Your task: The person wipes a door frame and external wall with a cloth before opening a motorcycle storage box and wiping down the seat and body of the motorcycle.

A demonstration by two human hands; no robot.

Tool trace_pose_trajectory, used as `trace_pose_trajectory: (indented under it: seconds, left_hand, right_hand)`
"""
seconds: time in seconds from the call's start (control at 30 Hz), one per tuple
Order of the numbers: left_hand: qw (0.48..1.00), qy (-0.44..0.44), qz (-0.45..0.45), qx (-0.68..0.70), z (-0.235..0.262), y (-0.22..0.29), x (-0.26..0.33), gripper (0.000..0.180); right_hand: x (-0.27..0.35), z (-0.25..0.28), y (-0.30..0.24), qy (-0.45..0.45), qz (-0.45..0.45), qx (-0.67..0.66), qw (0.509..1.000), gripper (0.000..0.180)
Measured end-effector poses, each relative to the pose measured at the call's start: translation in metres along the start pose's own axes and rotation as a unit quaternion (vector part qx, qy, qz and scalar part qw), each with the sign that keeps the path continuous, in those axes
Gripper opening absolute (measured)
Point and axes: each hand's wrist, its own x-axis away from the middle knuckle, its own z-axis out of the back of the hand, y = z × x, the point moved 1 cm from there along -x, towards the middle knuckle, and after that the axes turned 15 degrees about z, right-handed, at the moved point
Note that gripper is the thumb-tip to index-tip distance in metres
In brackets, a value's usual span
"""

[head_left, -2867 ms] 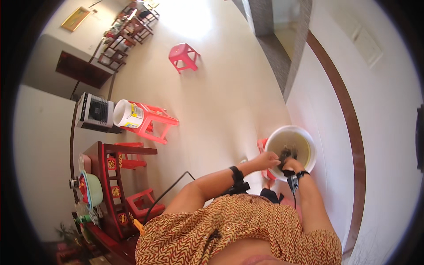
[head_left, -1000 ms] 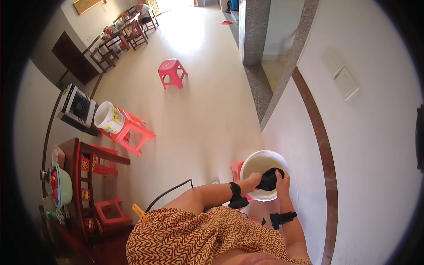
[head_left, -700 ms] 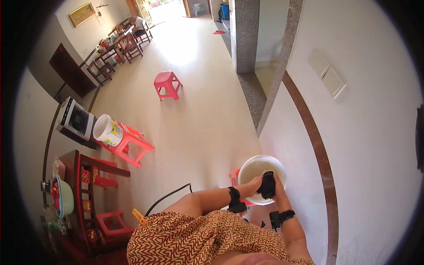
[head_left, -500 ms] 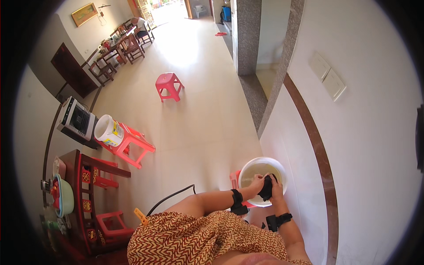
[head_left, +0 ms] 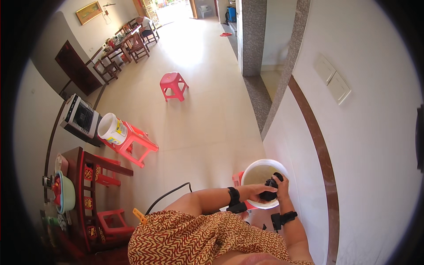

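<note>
Over a white bucket (head_left: 285,169) of cloudy water, both my hands grip a bunched black cloth (head_left: 270,185). My left hand (head_left: 258,191) is closed on its left side. Closed around the right side is my right hand (head_left: 283,185), close to the bucket's right rim. The cloth hides part of my fingers, and its exact kind is unclear. Each wrist wears a black strap with a small box. Under the bucket, part of a red stool (head_left: 237,178) shows.
A white wall (head_left: 304,176) rises just right of the bucket. A red stool (head_left: 173,84) stands mid-floor; left, another bears a white pail (head_left: 115,130) near an air cooler (head_left: 79,117). A dark wooden table holds a pale green basin (head_left: 67,194). A person (head_left: 143,24) sits far back.
My hands have shifted slightly right and changed their hold on the black cloth, which now looks bunched into a rounder wad. The view has shifted a little.
</note>
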Motion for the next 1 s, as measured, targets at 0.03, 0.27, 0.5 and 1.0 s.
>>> trace_pose_trajectory:
  seconds: [0.03,0.27,0.5,1.0]
  left_hand:
    - [0.997,0.058,-0.005,-0.057,-0.004,0.002,0.002,0.04]
    - [0.936,0.262,-0.076,-0.223,0.012,-0.006,-0.019,0.035]
    - [0.995,0.086,0.023,-0.043,-0.003,-0.002,0.006,0.032]
    - [0.987,-0.097,-0.031,0.124,-0.036,-0.003,0.03,0.041]
  right_hand:
    - [-0.001,0.002,0.008,-0.02,-0.028,-0.001,0.999,0.015]
    - [0.003,-0.002,0.051,-0.068,0.031,0.19,0.979,0.016]
    - [0.004,0.017,-0.005,-0.147,-0.115,-0.14,0.972,0.048]
    - [0.001,0.006,-0.076,-0.185,-0.073,-0.286,0.937,0.012]
